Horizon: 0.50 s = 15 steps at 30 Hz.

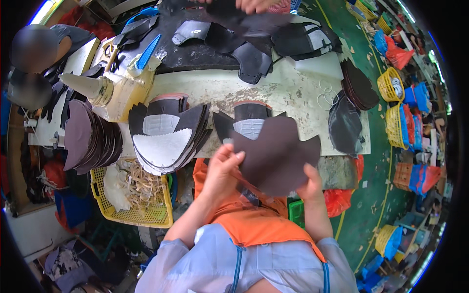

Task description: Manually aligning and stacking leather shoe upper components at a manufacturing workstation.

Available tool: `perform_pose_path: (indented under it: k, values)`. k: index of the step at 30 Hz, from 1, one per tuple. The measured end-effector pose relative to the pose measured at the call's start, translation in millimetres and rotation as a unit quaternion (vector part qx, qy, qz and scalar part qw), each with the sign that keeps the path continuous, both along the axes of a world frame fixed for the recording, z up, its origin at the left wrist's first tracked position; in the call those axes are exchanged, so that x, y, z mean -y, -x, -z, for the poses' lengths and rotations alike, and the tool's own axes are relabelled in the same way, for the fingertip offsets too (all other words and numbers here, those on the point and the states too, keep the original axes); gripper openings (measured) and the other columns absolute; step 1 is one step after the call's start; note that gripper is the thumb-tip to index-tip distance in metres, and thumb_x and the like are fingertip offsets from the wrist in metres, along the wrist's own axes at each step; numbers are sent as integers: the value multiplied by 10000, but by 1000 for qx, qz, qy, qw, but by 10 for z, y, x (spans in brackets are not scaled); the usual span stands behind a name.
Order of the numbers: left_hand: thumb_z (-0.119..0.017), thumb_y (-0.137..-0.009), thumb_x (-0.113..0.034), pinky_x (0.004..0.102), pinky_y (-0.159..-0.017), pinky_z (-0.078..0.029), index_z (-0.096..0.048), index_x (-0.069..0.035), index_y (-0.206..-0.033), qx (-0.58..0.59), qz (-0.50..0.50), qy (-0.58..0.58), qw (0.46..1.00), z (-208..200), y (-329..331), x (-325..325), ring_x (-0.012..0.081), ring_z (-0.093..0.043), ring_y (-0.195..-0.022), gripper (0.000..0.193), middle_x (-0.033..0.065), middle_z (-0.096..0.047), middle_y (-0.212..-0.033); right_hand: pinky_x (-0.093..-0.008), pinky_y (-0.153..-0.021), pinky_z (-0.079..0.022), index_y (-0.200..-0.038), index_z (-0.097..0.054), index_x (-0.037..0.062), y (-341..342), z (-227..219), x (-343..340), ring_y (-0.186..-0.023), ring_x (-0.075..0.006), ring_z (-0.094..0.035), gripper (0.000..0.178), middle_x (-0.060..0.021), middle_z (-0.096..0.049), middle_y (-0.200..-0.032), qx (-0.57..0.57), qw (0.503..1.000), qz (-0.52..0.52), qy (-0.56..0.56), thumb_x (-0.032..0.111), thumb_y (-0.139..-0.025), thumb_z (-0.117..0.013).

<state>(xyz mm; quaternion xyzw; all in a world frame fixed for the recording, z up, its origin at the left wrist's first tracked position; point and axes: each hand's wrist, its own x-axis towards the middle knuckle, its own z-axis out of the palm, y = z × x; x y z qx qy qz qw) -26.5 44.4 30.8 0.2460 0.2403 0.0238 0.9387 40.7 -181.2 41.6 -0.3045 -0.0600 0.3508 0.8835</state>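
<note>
Over the front of my orange apron, a dark brown, shoe-upper-shaped cut piece is held up, its lobed edge pointing away from me. My right hand grips its right edge, thumb on top. At its left edge my left hand has thumb and fingers closed on it. Partly hidden behind the piece lies a black upper with a grey patch. Left of that, a stack of similar black uppers with white toe parts rests on the worktable's edge.
A glue bottle stands by a tall stack of brown pieces. More dark pieces lie at the table's right end. Below left sits a yellow basket of strips. Across the table, another person's hands handle black pieces.
</note>
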Motion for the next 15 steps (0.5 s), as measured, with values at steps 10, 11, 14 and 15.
perform_pose_path:
  k: [10, 11, 14, 15]
  values:
    - [-659, -874, 46, 237, -557, -426, -467, -49, -1325, -112, -57, -668, 734, 202, -247, -228, 81, -475, -569, 499, 9, -507, -696, -399, -626, -513, -947, -684, 3, -484, 336, -552, -718, -362, -675, 180, -188, -692, -798, 421, 669, 139, 596, 163, -870, -711]
    - [-670, -865, 45, 251, -545, -422, -470, -58, -1329, -121, -50, -700, 702, 224, -251, -233, 92, -459, -556, 515, 11, -486, -684, -399, -626, -513, -947, -684, 3, -507, 356, -557, -718, -362, -675, 180, -188, -692, -798, 422, 670, 136, 596, 163, -870, -711]
    - [-690, -846, 44, 260, -543, -417, -496, -74, -1313, -123, -52, -722, 679, 296, -239, -248, 120, -452, -551, 519, 28, -481, -681, -402, -618, -511, -929, -679, -3, -557, 376, -587, -700, -368, -671, 201, -189, -686, -765, 410, 672, 116, 605, 185, -865, -714]
    - [-690, -846, 44, 260, -543, -417, -496, -74, -1313, -125, -50, -722, 679, 300, -239, -253, 120, -452, -551, 519, 28, -481, -681, -405, -616, -510, -922, -676, -11, -567, 344, -614, -695, -372, -670, 223, -195, -682, -751, 401, 677, 113, 607, 199, -860, -718]
